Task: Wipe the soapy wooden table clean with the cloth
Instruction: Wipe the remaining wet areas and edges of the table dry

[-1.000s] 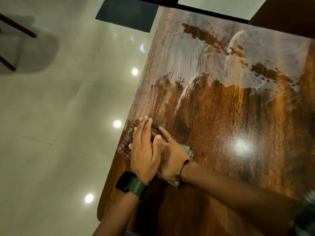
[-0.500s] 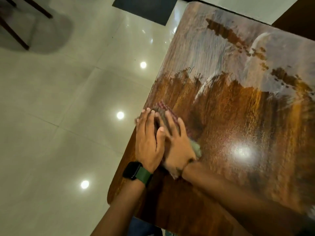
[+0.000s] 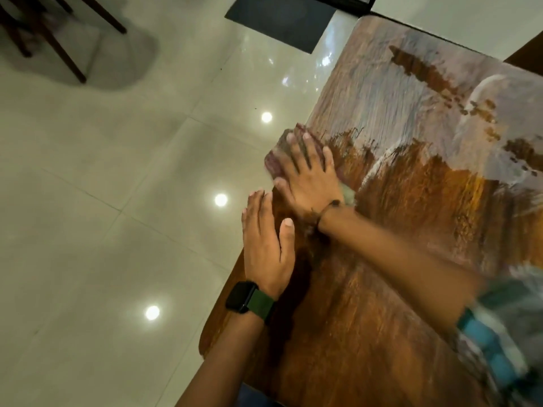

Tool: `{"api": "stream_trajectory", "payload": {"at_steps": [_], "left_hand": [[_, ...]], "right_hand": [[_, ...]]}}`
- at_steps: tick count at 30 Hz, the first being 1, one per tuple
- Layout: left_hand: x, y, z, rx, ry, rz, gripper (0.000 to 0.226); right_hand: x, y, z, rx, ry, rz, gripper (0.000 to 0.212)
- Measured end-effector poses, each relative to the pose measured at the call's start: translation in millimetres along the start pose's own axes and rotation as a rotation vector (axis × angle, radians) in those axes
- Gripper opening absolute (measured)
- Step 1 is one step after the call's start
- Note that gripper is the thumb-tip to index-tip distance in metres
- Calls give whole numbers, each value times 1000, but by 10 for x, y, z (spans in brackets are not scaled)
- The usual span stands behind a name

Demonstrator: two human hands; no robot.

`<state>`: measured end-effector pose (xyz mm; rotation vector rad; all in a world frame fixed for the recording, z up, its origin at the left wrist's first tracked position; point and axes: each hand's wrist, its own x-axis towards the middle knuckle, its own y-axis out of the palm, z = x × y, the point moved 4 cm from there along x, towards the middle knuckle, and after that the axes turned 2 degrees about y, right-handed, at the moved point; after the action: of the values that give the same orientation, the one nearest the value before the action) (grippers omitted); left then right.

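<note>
Head view: cloth lies under flat, spread right hand; left hand flat beside it.

Plenty of open wooden table to the right and ahead of the hands, nothing standing on it, just a soapy film over the far part. The right hand flat on the cloth and the left hand crowd the left edge. Beyond that edge is bare tiled floor; chair legs are well apart.
</note>
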<state>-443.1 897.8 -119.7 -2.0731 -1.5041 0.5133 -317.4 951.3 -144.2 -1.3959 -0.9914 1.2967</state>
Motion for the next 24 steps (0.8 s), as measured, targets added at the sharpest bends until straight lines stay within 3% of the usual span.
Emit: {"api": "stream_trajectory", "payload": {"at_steps": [4, 7, 11, 17, 21, 24], "left_hand": [[82, -40, -12, -44, -16, -61, 64], [158, 11, -12, -55, -13, -51, 62], [271, 174, -44, -18, 46, 9, 58], [778, 424, -208, -21, 93, 48, 67], [1176, 519, -459, -30, 103, 13, 63], [1401, 595, -594, -49, 57, -23, 63]], "right_hand": [[-637, 281, 491, -186, -273, 38, 86], [-459, 116, 315, -37, -394, -17, 74], [283, -72, -395, -9, -197, -45, 54], [1033, -315, -982, 57, -44, -75, 59], [652, -167, -718, -62, 12, -43, 58], [89, -84, -497, 248, -10, -99, 75]]}}
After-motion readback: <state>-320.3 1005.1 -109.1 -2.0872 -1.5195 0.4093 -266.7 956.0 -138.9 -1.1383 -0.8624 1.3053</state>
